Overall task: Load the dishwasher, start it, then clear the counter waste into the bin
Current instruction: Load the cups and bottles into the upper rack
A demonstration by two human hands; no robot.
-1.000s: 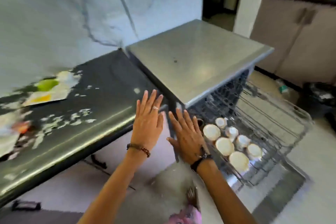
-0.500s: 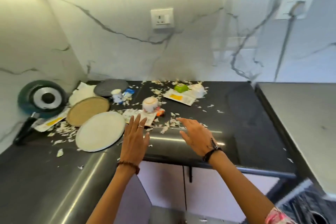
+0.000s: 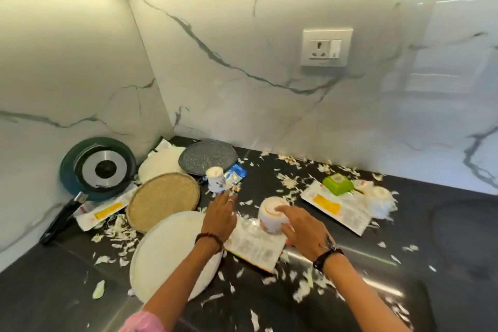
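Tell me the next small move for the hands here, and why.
Probably close the right hand round the upturned cup and lift it: its fingers already touch the cup, which lies on a packet. The left hand reaches toward the smaller cup.

The surface (image 3: 444,250) was glossy black, strewn with white scraps (image 3: 301,288), below a white wall (image 3: 242,35) veined in grey. A dark green pan (image 3: 78,170) with a silver-and-black base leaned by a speckled grey plate (image 3: 207,156), a tan woven plate (image 3: 161,201) and a plain white plate (image 3: 167,250). A lime-green box (image 3: 336,183) sat on a white packet (image 3: 336,207) with a yellow patch, and a blue wrapper (image 3: 237,173) lay beside a white cup (image 3: 214,178) with a bluish print.
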